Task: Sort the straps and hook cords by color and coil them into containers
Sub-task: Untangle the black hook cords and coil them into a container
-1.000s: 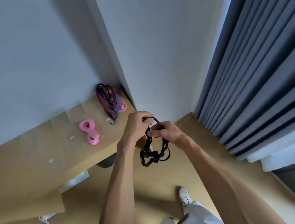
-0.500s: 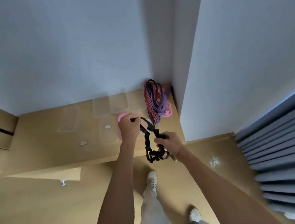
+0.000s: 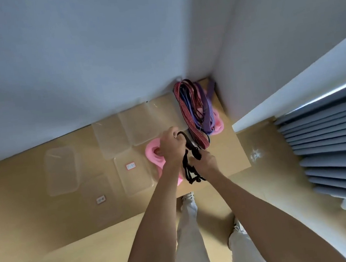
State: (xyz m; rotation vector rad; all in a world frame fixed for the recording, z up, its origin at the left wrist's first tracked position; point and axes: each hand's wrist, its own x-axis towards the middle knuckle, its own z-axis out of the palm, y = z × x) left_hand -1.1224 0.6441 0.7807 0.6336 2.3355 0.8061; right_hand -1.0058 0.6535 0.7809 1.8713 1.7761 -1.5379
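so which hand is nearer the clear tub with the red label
Left. The left hand is just right of the labelled tub, over the pink coil. The right hand is farther right, beyond the black strap both hands hold.

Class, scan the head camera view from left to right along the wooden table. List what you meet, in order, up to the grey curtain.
Clear lidded container standing alone → clear container with the red label → left hand gripping the black strap → right hand → bundle of red, blue and purple straps → grey curtain.
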